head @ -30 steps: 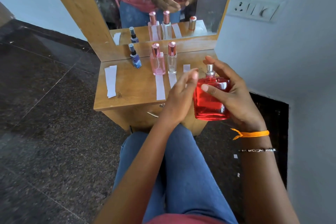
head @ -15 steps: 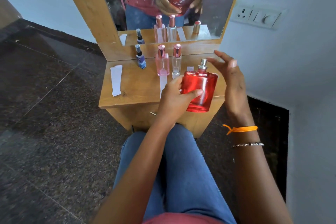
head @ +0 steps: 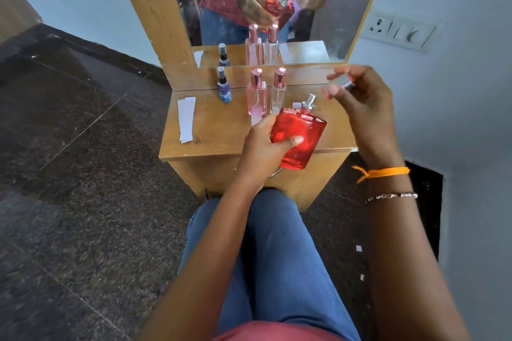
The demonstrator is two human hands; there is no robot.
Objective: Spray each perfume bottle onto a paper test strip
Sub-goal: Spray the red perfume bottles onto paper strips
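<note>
While the red bottle is gripped in the left hand above the table's front edge, its nozzle is seen bare. The silver cap is pinched by the right hand just beyond. Step judged: uncapping done, spray pending. Next needed: a strip brought under the nozzle. Paper strips lie well left; another is partly hidden behind the bottle. Farther back, blue bottle, pink bottle and clear bottle are lined below the mirror.
</note>
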